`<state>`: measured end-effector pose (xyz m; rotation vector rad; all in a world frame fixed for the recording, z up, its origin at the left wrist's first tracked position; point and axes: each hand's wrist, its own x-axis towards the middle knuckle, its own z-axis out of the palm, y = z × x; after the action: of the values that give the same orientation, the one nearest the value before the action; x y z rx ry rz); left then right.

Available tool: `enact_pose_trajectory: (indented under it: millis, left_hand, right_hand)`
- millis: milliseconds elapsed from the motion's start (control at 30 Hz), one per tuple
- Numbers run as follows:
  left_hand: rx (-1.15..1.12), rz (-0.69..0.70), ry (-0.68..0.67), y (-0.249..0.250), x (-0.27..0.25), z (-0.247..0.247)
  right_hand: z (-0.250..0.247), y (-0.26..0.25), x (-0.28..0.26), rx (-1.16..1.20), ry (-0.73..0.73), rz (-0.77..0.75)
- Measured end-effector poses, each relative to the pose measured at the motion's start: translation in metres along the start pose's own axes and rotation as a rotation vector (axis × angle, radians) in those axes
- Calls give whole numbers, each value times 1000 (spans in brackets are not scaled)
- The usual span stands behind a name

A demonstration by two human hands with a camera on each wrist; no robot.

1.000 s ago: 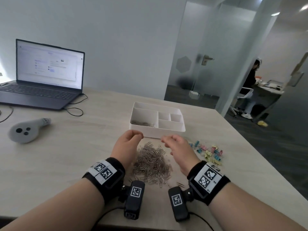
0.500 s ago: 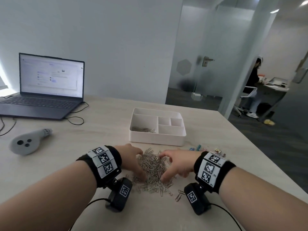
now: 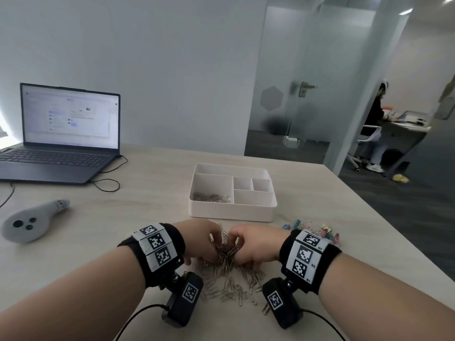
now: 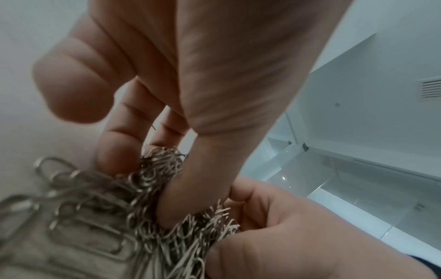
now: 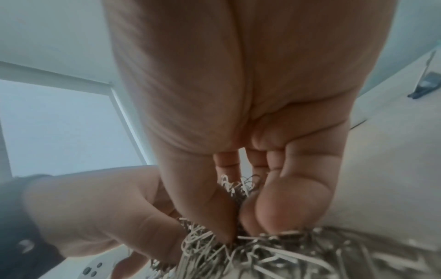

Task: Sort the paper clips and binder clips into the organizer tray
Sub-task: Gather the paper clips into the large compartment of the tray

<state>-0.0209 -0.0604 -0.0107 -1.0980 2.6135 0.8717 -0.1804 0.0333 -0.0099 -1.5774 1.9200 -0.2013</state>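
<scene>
A heap of silver paper clips [image 3: 227,257] lies on the table in front of a white organizer tray [image 3: 231,214]. My left hand [image 3: 202,238] and right hand [image 3: 253,244] press together from both sides, fingers curled round a bunch of the clips [image 4: 167,217] [image 5: 214,243]. Loose clips [image 3: 234,290] stay scattered near my wrists. The tray's large left compartment holds several paper clips [image 3: 211,198]; its other compartments look bare. Coloured binder clips [image 3: 312,228] lie right of my right wrist, partly hidden by the wristband.
An open laptop [image 3: 66,134] with cables sits at the far left. A grey handheld controller [image 3: 32,222] lies left of my arm. The table's right edge [image 3: 394,230] drops to dark floor. A person sits at a desk [image 3: 376,124] beyond the glass door.
My hands dropped from above the heap onto it, closed in from both sides and now squeeze a bunch of clips between them. The heap has been drawn into a tighter clump.
</scene>
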Motion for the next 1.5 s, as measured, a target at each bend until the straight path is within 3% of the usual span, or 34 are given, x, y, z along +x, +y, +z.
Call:
enact_pose_trajectory:
  millis: [433, 833, 1167, 1500]
  left_hand:
    - [-423, 90, -10, -22, 17, -20]
    - [-638, 90, 136, -34, 39, -68]
    - [-515, -6, 349, -23, 71, -101]
    - [206, 15, 460, -4, 73, -85]
  right_hand:
    - [-10, 9, 19, 534, -25, -74]
    - [-50, -11, 52, 820, 105, -110]
    - [-71, -37, 91, 587, 277, -37]
    - [-62, -40, 106, 1, 432, -17]
